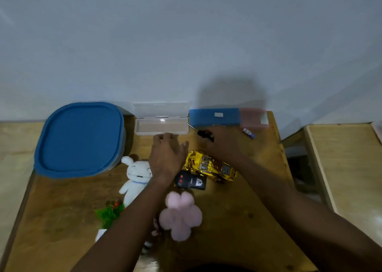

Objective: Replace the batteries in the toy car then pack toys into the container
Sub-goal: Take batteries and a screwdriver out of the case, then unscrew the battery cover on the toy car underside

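A shiny gold toy car (210,166) stands on the wooden table (237,209), right of centre. Just behind it my right hand (222,142) grips a screwdriver (201,132) by its black handle, the metal tip pointing back-left toward an open clear plastic case (162,125). My left hand (167,156) hovers palm down in front of that case, fingers slightly curled, holding nothing. A black remote control (191,181) lies in front of the car. A battery (249,132) rests at the back right. The container with a blue lid (79,139) sits at the back left.
A white plush rabbit (136,178), a pink plush flower (180,215) and a green leafy toy (109,212) lie on the near side of the table. A blue box (214,116) and a pink box (254,117) stand against the wall. Another surface (347,168) lies right.
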